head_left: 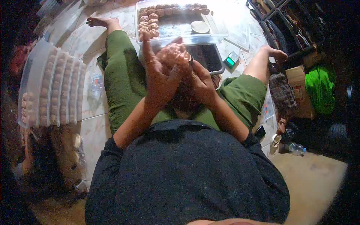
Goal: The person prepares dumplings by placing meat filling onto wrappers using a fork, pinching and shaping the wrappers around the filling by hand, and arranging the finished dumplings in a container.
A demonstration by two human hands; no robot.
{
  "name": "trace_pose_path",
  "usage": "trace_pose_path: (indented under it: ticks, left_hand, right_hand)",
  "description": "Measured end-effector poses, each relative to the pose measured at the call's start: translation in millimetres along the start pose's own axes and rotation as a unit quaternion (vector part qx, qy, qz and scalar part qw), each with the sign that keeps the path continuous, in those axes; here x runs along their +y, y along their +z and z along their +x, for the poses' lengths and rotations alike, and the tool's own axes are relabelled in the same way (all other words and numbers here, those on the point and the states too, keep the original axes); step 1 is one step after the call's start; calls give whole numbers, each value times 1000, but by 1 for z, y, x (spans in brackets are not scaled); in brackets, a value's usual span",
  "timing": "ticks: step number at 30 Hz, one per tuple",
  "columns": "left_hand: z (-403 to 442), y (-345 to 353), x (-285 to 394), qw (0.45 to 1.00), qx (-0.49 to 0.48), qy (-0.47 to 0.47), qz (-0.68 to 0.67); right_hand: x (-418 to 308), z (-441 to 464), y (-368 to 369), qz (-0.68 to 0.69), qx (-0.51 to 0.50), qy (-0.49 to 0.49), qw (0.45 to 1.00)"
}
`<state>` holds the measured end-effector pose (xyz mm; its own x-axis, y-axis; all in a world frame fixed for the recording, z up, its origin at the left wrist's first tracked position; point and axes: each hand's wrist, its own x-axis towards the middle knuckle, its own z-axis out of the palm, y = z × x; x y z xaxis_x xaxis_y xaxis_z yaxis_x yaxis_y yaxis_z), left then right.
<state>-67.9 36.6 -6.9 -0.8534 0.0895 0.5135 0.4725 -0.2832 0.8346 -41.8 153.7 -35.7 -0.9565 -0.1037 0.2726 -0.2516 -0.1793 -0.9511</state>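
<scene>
Around you is a tiled floor (92, 140), with a dark rack (288, 26) at the upper right and a stack of translucent containers (56, 88) on your left, rounded lumps showing through the walls. Ahead, between your feet, sits a clear tub (187, 38); textured balls (153, 21) line its far and left sides, and a pale round piece (200, 27) lies inside. The tub glares under the light, which could make you misjudge its near wall and knock a wrist on it. Just this side is a dark tray (206, 56), and beside that a small device with a green display (231, 59), close enough for a drifting right elbow or a dropped scrap to disturb.

The pinkish clump (173, 52) is up between your hands, over the tray's left side. Your left hand (161, 77) is partly spread against it; your right hand (202, 80) is curled close by. Blur hides whether either one truly grips. The clump looks loose and uneven, so quick or lopsided pressure could crumble it, and bits could slip through your fingers.
</scene>
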Motion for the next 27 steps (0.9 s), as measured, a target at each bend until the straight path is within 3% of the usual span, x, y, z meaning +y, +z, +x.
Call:
trace_pose_path:
  ticks: [1, 3, 5, 6, 9, 10, 13, 14, 17, 18, 21, 22, 24, 27]
  left_hand:
    - [3, -4, 7, 999, 6, -24, -48]
    - [7, -16, -2, 998, -55, 21, -10]
    - [10, -20, -7, 993, -81, 53, 60]
    - [11, -20, -5, 989, -80, 79, 100]
    - [8, -6, -11, 989, -89, 98, -69]
    - [7, -9, -13, 993, -76, 87, -18]
    - [9, -26, -24, 991, -44, 72, 107]
    - [8, -28, -30, 988, -38, 81, 129]
    - [5, -19, -14, 989, -33, 36, 137]
    - [5, -15, -7, 991, -32, 10, 131]
    - [8, -25, -20, 961, 3, 89, 261]
    - [11, -33, -33, 943, 12, 127, 309]
    - [12, -46, -51, 900, 41, 193, 389]
    - [10, -37, -40, 925, 49, 169, 336]
  right_hand:
    - [-1, 2, -6, -4, -16, 8, 1000]
    - [-6, 3, -12, -202, -24, -95, 974]
    - [-9, 0, -11, -388, 21, -184, 903]
    - [-3, -7, -8, -145, 110, -10, 983]
    - [6, -15, 16, -164, 30, -190, 968]
    - [3, -12, 9, -207, -28, -121, 971]
    - [-24, -8, 5, -233, 22, -7, 972]
    - [-19, -11, 4, -159, 47, 31, 986]
    - [10, -20, 15, -272, -9, -91, 958]
    - [9, -16, 16, -265, -38, -94, 959]
    - [-16, -9, 15, -284, -50, 20, 957]
    - [-13, -10, 17, -257, -4, -31, 966]
    - [-8, -16, 16, -244, -1, -3, 970]
    - [17, -20, 10, -302, -43, -20, 952]
